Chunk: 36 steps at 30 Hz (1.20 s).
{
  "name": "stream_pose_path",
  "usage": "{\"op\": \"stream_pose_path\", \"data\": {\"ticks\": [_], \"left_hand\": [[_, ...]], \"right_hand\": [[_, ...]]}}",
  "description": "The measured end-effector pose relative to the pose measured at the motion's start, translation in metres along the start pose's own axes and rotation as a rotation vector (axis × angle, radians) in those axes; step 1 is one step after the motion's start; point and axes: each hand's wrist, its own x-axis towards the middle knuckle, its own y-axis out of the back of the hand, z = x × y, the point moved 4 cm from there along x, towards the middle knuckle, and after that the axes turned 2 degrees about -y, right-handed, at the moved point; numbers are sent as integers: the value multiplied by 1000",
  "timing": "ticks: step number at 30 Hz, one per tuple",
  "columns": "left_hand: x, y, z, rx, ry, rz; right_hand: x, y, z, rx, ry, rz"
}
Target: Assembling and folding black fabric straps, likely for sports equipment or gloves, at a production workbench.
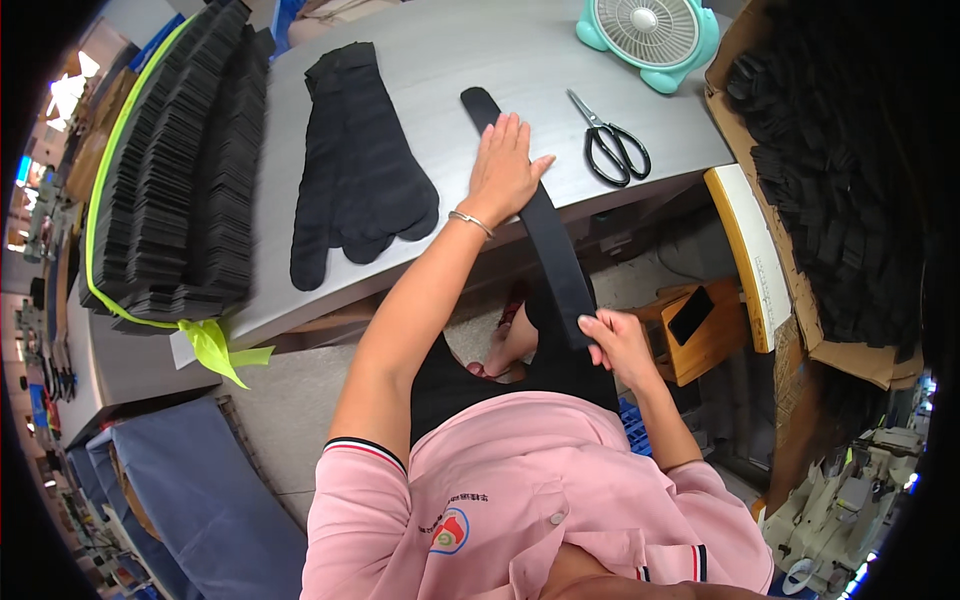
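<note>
A long black fabric strap [553,245] with a rounded far end runs from the grey table over its front edge toward my lap. My left hand [506,168] lies flat across the strap on the table, fingers stretched out and thumb apart. Off the table's edge, my right hand [618,345] pinches the strap's near end between thumb and fingers. To the left of my left hand, several similar black straps [360,150] lie overlapping in a fan. Black-handled scissors [612,145] rest to the right of the strap, blades pointing away from me.
At the left stands a tall stack of black strips [180,170] tied with a neon-yellow band [215,350]. A turquoise fan [645,35] is at the table's far right. A cardboard box [850,365] of black pieces stands right, near a wooden stool [705,345] bearing a phone [690,315].
</note>
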Motion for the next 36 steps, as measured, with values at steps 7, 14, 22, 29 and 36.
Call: {"op": "stream_pose_path", "data": {"ticks": [7,14,22,29,36], "left_hand": [[25,-3,-21,-47,43,6],[5,23,10,-396,299,65],[-73,63,65,-1707,564,223],[-124,70,86,-1836,563,19],[-145,79,100,-1928,473,3]], "right_hand": [[-37,34,52,9,-119,-2],[-55,60,96,-68,-158,113],[-66,95,121,-599,-84,269],[-59,47,18,-515,337,382],[-73,18,13,-610,507,337]]}}
